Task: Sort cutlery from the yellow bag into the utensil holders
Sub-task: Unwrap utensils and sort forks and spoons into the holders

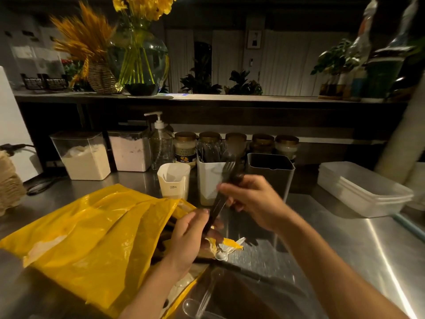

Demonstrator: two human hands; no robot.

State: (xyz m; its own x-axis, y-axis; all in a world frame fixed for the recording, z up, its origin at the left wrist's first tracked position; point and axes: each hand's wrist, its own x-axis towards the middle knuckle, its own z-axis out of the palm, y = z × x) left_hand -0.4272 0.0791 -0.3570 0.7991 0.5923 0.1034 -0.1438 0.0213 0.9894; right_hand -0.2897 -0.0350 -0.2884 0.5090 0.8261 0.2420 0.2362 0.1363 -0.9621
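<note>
A crumpled yellow bag [87, 229] lies on the steel counter at the left, its mouth facing right. My left hand [187, 236] sits at the bag's mouth and pinches the lower ends of a bunch of black plastic cutlery [226, 180]. My right hand [250, 201] grips the same bunch higher up; a fork's tines stick up in front of the holders. Behind stand three holders: a small white cup [174, 180], a white holder [208, 180] with black cutlery in it, and a dark grey holder [270, 169]. Clear plastic spoons [224, 252] lie by the bag's mouth.
Two flour-filled clear bins [82, 155], a pump bottle [161, 143] and a row of jars [236, 141] line the back. Stacked white trays [361, 189] sit at the right. A clear spoon [197, 302] lies near the front edge. A raised shelf carries a glass flower vase [140, 58].
</note>
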